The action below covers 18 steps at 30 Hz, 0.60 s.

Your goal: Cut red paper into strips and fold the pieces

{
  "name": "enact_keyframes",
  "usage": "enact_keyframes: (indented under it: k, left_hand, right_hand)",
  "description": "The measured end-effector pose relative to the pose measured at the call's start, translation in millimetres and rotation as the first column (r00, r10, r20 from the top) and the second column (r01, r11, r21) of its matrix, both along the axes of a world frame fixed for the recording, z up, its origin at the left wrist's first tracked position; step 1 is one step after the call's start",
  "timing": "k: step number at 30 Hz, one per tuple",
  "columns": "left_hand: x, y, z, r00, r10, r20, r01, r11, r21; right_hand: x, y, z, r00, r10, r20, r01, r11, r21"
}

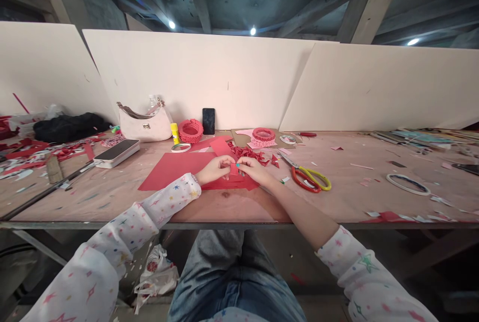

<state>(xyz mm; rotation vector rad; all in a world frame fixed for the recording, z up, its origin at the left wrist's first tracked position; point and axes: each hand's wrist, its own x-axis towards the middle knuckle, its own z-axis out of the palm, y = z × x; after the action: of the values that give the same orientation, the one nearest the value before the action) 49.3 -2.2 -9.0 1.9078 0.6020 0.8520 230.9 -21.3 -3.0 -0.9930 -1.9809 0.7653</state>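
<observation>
Between my two hands is a small red paper piece [234, 168], pinched at its upper edge. My left hand [216, 169] is closed on its left side, and the fingers of my right hand [251, 168] are closed on its right. Below them lie large red paper sheets [172, 167]. Just beyond my hands is a pile of small folded red paper pieces [249, 153]. Scissors [309, 178] with one red and one yellow handle rest to the right of my right hand.
A yellow glue stick [174, 133], a red woven ring stack [190, 131], a phone [208, 121] and a pale handbag [144, 125] stand at the back. A red-and-pink ring stack [263, 136] sits behind the pile. At right lies a tape roll [407, 184]; paper scraps litter both sides.
</observation>
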Motion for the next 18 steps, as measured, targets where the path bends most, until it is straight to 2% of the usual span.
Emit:
enact_keyframes:
  k: [2, 5, 8, 12, 15, 18]
  left_hand:
    - [0.1, 0.3, -0.5, 1.0, -0.002, -0.02, 0.003, 0.998, 0.056]
    - [0.3, 2.6, -2.6, 0.997, 0.063, -0.049, -0.059, 0.994, 0.087]
    - [0.4, 5.0, -5.0, 0.991, 0.105, -0.078, -0.105, 0.994, 0.001]
    - [0.7, 4.3, -4.7, 0.993, 0.038, -0.114, -0.05, 0.993, -0.107]
    - [0.7, 2.3, -2.4, 0.993, -0.002, -0.121, -0.021, 0.983, -0.185]
    - [0.1, 2.0, -1.4, 0.995, 0.007, -0.098, -0.031, 0.968, -0.25]
  right_hand:
    - [-0.7, -0.2, -1.3, 0.999, 0.012, 0.041, -0.013, 1.0, 0.011]
    - [-3.1, -3.2, -2.2, 0.999, 0.006, 0.049, -0.009, 0.998, 0.067]
    - [-6.1, -6.0, -2.4, 0.998, 0.025, 0.055, -0.034, 0.984, 0.177]
    - [-7.5, -5.3, -2.5, 0.994, -0.013, 0.105, -0.016, 0.962, 0.273]
    - [-6.3, -3.5, -2.3, 0.995, -0.07, 0.068, 0.051, 0.967, 0.248]
    - [-5.0, -1.7, -2.4, 0.999, -0.034, -0.029, 0.039, 0.981, 0.189]
